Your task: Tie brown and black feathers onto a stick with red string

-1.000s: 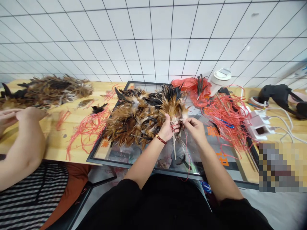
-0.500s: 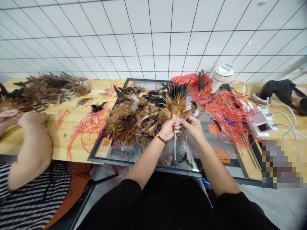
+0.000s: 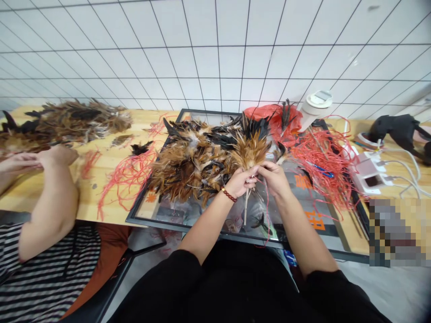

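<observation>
My left hand point(image 3: 243, 181) is closed round the base of a fan of brown and black feathers point(image 3: 252, 146) bound to a thin wooden stick point(image 3: 246, 211) that hangs below it. A bead bracelet sits on that wrist. My right hand point(image 3: 274, 176) pinches a red string point(image 3: 267, 204) right beside the bundle's base, fingers touching the left hand. Both hands hover over a glass-topped black frame point(image 3: 148, 219) with a big heap of loose feathers point(image 3: 188, 163) to their left.
Tangled red strings point(image 3: 319, 163) and a red bag point(image 3: 269, 117) lie to the right, with a white cup point(image 3: 313, 107), chargers and cables point(image 3: 367, 172) beyond. A person in a striped top point(image 3: 40, 273) sits at the left, hands by another feather pile point(image 3: 67, 123) and red strings point(image 3: 124, 177).
The feather bundle has been turned so its fan stands more upright. My hands have stayed together at its base, shifting slightly right. The other person's arm has moved little.
</observation>
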Action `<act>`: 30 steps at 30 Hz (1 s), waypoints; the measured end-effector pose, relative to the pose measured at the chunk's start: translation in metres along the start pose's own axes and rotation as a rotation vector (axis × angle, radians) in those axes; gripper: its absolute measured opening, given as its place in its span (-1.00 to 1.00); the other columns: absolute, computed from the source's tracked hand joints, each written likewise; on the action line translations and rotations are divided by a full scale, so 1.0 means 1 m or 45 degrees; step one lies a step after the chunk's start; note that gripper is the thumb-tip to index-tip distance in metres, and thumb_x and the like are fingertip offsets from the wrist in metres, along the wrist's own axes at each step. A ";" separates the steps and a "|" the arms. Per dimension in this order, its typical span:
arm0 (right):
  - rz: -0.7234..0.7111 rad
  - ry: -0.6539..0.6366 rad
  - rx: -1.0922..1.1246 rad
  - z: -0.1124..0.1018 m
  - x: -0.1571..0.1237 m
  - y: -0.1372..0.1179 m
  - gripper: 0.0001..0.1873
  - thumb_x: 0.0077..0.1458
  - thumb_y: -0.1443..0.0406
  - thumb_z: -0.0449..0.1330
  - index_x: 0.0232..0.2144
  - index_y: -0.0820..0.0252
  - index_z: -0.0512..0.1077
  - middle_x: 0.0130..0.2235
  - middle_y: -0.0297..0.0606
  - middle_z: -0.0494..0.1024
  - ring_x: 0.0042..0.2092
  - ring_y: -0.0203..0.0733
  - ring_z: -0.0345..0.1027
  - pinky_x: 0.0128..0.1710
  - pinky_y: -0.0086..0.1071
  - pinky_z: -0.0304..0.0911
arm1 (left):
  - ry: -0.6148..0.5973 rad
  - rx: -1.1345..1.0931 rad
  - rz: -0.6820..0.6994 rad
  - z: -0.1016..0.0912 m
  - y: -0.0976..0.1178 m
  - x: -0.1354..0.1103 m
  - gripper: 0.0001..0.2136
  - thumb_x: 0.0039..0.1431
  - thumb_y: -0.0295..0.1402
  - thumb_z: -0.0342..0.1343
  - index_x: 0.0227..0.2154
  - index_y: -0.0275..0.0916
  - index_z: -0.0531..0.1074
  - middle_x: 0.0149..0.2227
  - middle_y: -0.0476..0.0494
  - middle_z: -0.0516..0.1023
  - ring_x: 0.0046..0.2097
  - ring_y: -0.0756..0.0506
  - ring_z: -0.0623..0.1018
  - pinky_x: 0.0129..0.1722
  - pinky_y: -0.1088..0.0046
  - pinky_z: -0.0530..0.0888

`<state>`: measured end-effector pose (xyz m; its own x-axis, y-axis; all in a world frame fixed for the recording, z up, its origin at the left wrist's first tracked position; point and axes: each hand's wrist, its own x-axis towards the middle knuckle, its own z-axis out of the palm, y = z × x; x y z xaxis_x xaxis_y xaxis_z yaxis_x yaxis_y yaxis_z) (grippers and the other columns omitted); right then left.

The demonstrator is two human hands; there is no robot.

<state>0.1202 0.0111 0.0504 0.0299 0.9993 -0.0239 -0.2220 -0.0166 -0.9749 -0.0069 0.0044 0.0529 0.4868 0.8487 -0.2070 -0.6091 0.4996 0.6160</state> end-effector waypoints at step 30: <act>0.211 -0.160 -0.140 -0.036 -0.026 -0.039 -0.57 -0.17 -0.03 0.40 -0.43 0.21 0.51 -0.69 -0.53 0.09 -0.66 -0.48 -0.19 -0.67 -0.49 -0.23 | 0.050 0.323 0.062 0.015 0.035 -0.007 -0.64 -0.14 -0.39 0.40 -0.38 -0.28 0.29 -0.51 0.12 0.26 -0.61 0.21 0.15 -0.65 0.73 -0.05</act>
<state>0.1631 -0.0154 0.0810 -0.1208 0.9790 -0.1643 -0.1059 -0.1773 -0.9784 -0.0220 0.0135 0.0875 0.4328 0.8792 -0.1990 -0.4521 0.4027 0.7958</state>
